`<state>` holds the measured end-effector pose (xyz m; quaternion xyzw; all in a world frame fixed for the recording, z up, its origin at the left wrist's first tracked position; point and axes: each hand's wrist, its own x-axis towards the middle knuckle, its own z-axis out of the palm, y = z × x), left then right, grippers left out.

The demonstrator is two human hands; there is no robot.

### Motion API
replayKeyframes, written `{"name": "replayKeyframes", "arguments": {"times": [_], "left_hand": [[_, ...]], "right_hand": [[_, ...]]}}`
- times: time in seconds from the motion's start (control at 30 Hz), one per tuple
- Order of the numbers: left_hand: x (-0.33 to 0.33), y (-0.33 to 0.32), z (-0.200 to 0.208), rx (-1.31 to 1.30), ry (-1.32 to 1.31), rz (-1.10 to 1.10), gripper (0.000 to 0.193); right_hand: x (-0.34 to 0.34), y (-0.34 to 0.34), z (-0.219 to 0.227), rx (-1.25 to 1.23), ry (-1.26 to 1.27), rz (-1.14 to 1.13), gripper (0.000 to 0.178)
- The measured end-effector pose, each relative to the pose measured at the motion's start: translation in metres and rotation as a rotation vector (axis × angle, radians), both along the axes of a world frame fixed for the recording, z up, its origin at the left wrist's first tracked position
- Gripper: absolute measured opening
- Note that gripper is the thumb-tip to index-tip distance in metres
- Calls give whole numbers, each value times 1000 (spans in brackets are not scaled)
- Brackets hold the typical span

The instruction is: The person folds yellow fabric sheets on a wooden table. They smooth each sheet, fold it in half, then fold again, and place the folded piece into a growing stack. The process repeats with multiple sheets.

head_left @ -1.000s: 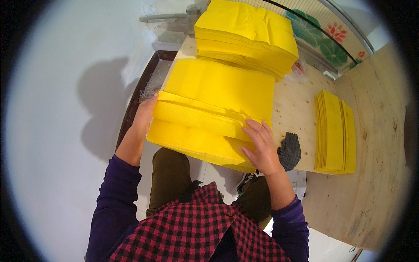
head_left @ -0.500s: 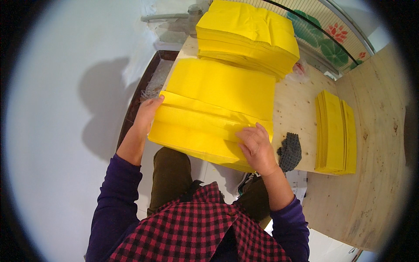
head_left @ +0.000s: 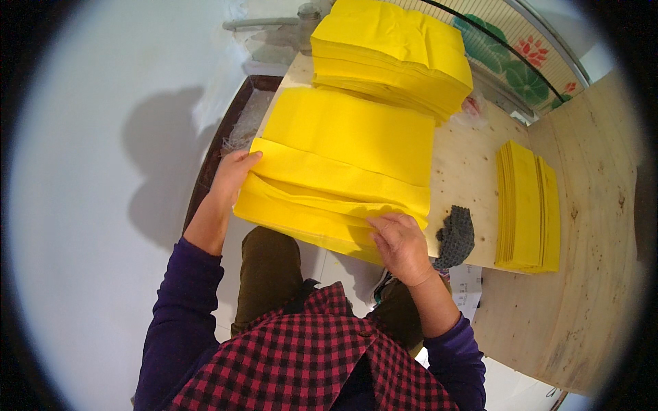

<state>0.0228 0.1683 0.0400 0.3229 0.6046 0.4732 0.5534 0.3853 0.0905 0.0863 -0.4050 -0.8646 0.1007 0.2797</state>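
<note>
A yellow felt-like cloth sheet [head_left: 343,168] lies over a pile of the same yellow cloth on the wooden table, with folds running across its near part. My left hand [head_left: 232,177] grips its left edge, thumb on top and the other fingers hidden underneath. Near the front right corner, my right hand [head_left: 404,250] has its fingers bent over the near fold and its thumb close to them, closed on the cloth. Between the hands, the near layer bulges up in a loose ridge.
A tall yellow cloth stack [head_left: 391,51] stands behind the pile. Another folded yellow stack [head_left: 526,209] lies at the right, by an upright wooden board [head_left: 589,240]. A dark grey textured cloth [head_left: 456,236] sits beside my right hand. A glass jar [head_left: 308,27] stands far left.
My right hand has moved slightly down and toward me, drawing the near fold with it. The ridge has opened into a wider gap. My left hand stays at the left edge.
</note>
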Motion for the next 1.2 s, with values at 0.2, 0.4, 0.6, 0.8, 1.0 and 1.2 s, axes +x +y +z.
{"name": "replayKeyframes", "arguments": {"times": [0.2,0.4,0.6,0.8,1.0,1.2], "left_hand": [[0,2,0,-38,41,23,25],[0,0,1,-15,-14,-30,24],[1,-3,-2,33,105,2,23],[-6,-10,-13,143,-29,-8,21],[-17,-16,-24,198,-129,-82,20],[-31,-18,-34,201,-223,-163,22]], "right_hand": [[-7,-1,2,-117,-93,-244,31],[-6,0,8,-59,-164,-162,19],[14,2,13,-31,40,-300,32],[43,36,7,-141,163,-428,61],[57,72,8,-612,346,-358,74],[61,62,24,-671,226,-250,86]]}}
